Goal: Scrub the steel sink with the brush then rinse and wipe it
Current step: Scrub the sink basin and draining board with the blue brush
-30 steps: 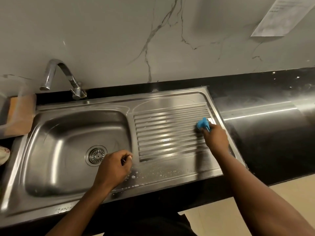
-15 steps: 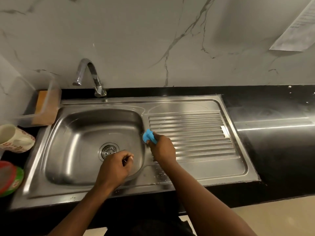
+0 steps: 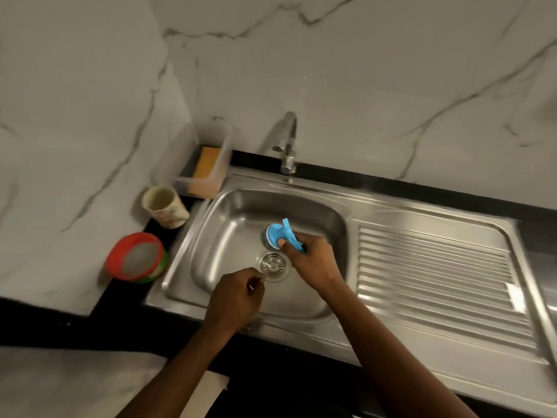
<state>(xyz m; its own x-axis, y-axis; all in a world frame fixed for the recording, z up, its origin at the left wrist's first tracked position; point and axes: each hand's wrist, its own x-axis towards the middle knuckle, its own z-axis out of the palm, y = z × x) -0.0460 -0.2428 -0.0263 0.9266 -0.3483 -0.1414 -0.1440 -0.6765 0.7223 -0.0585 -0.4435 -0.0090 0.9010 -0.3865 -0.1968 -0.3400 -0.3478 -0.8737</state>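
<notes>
Since the earlier frames the right hand (image 3: 313,260) has carried the brush (image 3: 281,236) off the ribbed drainboard (image 3: 434,267) and leftward into the basin, while the left hand (image 3: 238,300) has stayed low over the front of the bowl. The dark table (image 3: 45,321) carries the steel sink (image 3: 229,224). Its tap (image 3: 289,140) stands at the back, with no water seen running. A clear container (image 3: 208,167) with an orange sponge, a red-rimmed tub (image 3: 135,257) and a pale cup (image 3: 164,209) sit just beside the sink's left edge. The right hand grips the blue handle, pressing the brush head onto the basin floor just behind the drain strainer (image 3: 272,265). The left hand's fingers are curled tight. A pale speck shows at its fingertips, but I cannot make out whether it pinches anything. The scrubbing looks only partly done, and rinsing and wiping are not yet started. The main risk is the bristles catching on the strainer, or the head skidding on slick steel if pressed at a slant. A hard stroke towards the left wall could flick suds onto the cup and tub. The bristles are hidden under the blue cap, the drainboard's right end is cut off, and any soap film is lost in the blur.
</notes>
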